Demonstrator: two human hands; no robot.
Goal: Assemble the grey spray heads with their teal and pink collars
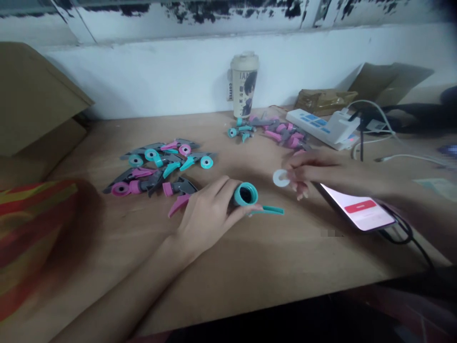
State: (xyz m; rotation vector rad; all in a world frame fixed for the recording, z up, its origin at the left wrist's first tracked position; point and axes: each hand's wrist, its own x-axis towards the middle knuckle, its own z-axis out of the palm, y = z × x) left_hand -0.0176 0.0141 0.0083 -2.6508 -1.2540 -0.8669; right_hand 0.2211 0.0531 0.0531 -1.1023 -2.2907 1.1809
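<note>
My left hand [210, 209] is wrapped round a teal spray trigger head [247, 194], its threaded collar turned toward me and its lever [273, 210] pointing right. The inside of the collar looks dark. To the right, my right hand [303, 174] pinches a white ring-shaped washer [281, 178] by its edge, a short way apart from the collar. Left of my left hand lies a pile of teal and pink spray trigger heads [157, 159], several with white rings in their collars. A pink-levered trigger head [180, 193] lies close behind my left fingers.
Behind are more trigger heads [285, 131], a printed cup [244, 85] and a power strip [317, 126] with a plugged-in charger. A lit phone [360, 209] with a cable lies beneath my right forearm. Cardboard [35, 95] and a red-yellow striped bag [32, 238] stand at left.
</note>
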